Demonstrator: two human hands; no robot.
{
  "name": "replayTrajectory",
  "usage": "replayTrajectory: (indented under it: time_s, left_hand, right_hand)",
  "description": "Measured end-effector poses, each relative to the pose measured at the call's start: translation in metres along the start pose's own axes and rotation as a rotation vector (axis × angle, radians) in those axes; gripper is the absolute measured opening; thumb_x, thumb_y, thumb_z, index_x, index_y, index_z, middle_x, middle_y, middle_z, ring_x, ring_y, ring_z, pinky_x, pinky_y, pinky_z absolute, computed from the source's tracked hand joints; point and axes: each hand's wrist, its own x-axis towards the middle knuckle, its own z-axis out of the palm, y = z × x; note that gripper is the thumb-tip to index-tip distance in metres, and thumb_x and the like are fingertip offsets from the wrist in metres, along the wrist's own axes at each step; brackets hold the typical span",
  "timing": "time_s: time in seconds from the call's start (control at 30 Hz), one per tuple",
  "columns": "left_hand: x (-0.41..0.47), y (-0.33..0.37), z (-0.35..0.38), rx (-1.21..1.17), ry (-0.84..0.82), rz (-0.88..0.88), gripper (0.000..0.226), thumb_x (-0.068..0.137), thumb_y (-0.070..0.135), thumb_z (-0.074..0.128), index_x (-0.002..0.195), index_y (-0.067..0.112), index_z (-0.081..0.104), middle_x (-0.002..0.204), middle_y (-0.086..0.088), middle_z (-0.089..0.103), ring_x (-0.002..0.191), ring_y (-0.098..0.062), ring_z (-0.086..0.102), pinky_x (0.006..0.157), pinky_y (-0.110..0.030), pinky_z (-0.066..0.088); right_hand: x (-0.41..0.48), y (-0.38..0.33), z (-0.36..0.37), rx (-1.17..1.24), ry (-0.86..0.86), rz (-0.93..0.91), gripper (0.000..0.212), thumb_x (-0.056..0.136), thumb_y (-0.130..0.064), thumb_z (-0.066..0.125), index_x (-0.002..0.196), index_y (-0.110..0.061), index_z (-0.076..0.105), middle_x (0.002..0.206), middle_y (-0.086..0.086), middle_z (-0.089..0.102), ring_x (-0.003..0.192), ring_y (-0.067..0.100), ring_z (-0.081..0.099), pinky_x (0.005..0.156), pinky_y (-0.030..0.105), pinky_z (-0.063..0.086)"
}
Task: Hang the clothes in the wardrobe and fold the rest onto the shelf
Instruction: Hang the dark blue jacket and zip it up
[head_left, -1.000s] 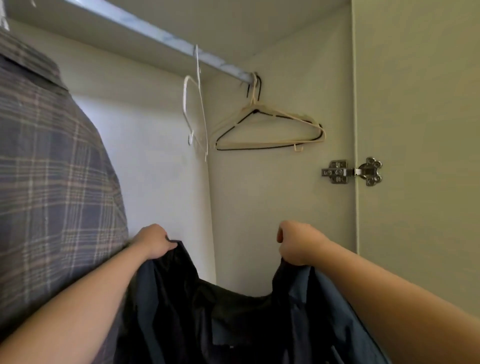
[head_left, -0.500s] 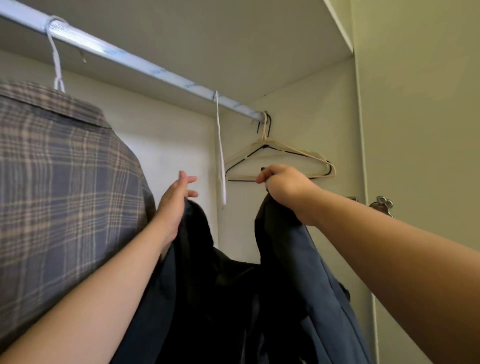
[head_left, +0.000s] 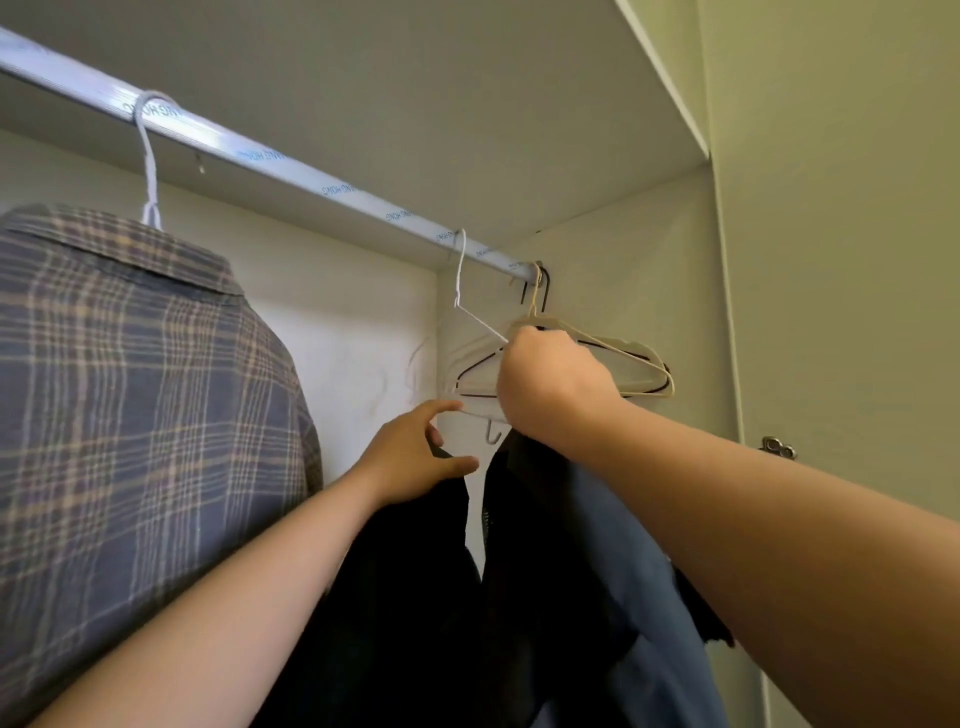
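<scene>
Our right hand (head_left: 550, 384) is fisted round the arm of the white wire hanger (head_left: 457, 283), which is hooked on the rail (head_left: 260, 156). The dark blue garment (head_left: 597, 571) is bunched beneath it. Our left hand (head_left: 415, 452) pinches the garment's other edge. Beige and black hangers (head_left: 631, 347) crowd just behind, and a plaid shirt (head_left: 130, 389) hangs close at left.

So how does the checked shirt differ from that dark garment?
The checked shirt hangs from a white hanger on the rail; the dark garment hangs from the left hand and right hand. The checked shirt is patterned, the dark garment plain. Both are inside the wardrobe.
</scene>
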Motion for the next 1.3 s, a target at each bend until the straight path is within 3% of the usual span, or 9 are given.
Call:
replayTrajectory:
  time_s: [0.13,0.2,0.3,0.4,0.73,0.93,1.07,1.17,1.3]
  left_hand:
    - [0.003,-0.006,0.001,0.076,-0.026,-0.06,0.13,0.066,0.039,0.09,0.157,0.035,-0.002,0.103,0.004,0.055,0.094,-0.013,0.058,0.071,-0.018,0.042]
    - [0.006,-0.013,0.003,0.118,0.057,-0.145,0.133,0.069,0.033,0.089,0.157,0.025,-0.01,0.1,-0.002,0.057,0.089,-0.015,0.058,0.066,-0.022,0.043]
    - [0.011,-0.028,0.003,0.26,0.078,-0.237,0.087,0.075,0.036,0.083,0.148,0.013,0.041,0.125,-0.008,0.063,0.116,-0.024,0.058,0.092,-0.03,0.048]
    - [0.011,-0.044,0.0,0.418,0.051,-0.249,0.035,0.083,0.036,0.075,0.105,0.01,0.073,0.112,-0.009,0.071,0.107,-0.026,0.064,0.085,-0.026,0.048]
    - [-0.005,-0.109,-0.014,0.496,0.097,-0.32,0.04,0.102,0.052,0.035,0.089,0.016,0.048,0.085,-0.003,0.057,0.086,-0.027,0.057,0.075,-0.035,0.045]
    - [-0.015,-0.133,-0.027,0.063,0.125,-0.391,0.056,0.094,0.054,0.057,0.08,0.0,0.065,0.078,-0.015,0.069,0.079,-0.031,0.065,0.07,-0.034,0.047]
    - [-0.015,-0.108,-0.031,-0.259,0.066,-0.451,0.029,0.09,0.036,0.072,0.094,0.007,0.072,0.09,-0.011,0.074,0.089,-0.027,0.069,0.079,-0.032,0.052]
    - [-0.009,-0.084,-0.017,-0.308,0.068,-0.436,0.021,0.094,0.029,0.068,0.092,0.008,0.07,0.092,-0.009,0.071,0.089,-0.026,0.066,0.083,-0.032,0.05]
    - [0.0,-0.06,0.009,-0.179,0.149,-0.397,0.043,0.101,0.032,0.05,0.078,-0.001,0.065,0.079,-0.012,0.065,0.081,-0.028,0.061,0.07,-0.032,0.042]
  right_hand:
    - [0.003,0.014,-0.006,0.041,0.121,0.007,0.03,0.091,0.0,0.039,0.119,-0.004,0.049,0.115,0.018,0.06,0.1,0.039,0.058,0.073,0.038,0.04]
    - [0.006,0.021,-0.01,0.089,0.167,0.014,0.029,0.092,-0.001,0.035,0.117,-0.007,0.048,0.113,0.019,0.06,0.089,0.037,0.051,0.074,0.038,0.039]
    - [0.008,0.037,-0.014,0.114,0.198,-0.009,0.016,0.099,-0.013,0.032,0.107,-0.012,0.046,0.105,0.019,0.059,0.083,0.035,0.046,0.073,0.038,0.039]
    - [0.004,0.064,-0.014,0.039,0.238,-0.049,0.015,0.104,-0.025,0.031,0.099,-0.017,0.043,0.089,0.014,0.055,0.075,0.035,0.048,0.068,0.038,0.04]
    - [-0.017,0.165,-0.025,0.058,0.188,-0.136,0.027,0.103,-0.04,0.04,0.101,-0.019,0.056,0.088,0.014,0.064,0.081,0.04,0.057,0.07,0.041,0.049]
    - [-0.026,0.182,-0.032,-0.357,0.059,-0.246,0.021,0.105,-0.043,0.033,0.111,-0.033,0.05,0.096,0.005,0.063,0.076,0.033,0.055,0.064,0.035,0.043]
    - [-0.031,0.175,-0.026,-0.55,0.027,-0.315,0.02,0.102,-0.03,0.04,0.12,-0.038,0.04,0.108,-0.001,0.059,0.082,0.03,0.061,0.062,0.032,0.044]
    - [-0.034,0.163,-0.017,-0.532,0.046,-0.322,0.025,0.1,-0.025,0.04,0.122,-0.036,0.038,0.107,0.002,0.059,0.083,0.032,0.062,0.063,0.034,0.045]
    - [-0.038,0.145,-0.003,-0.5,0.09,-0.322,0.026,0.1,-0.025,0.039,0.126,-0.029,0.04,0.106,0.003,0.059,0.086,0.034,0.062,0.062,0.035,0.042]
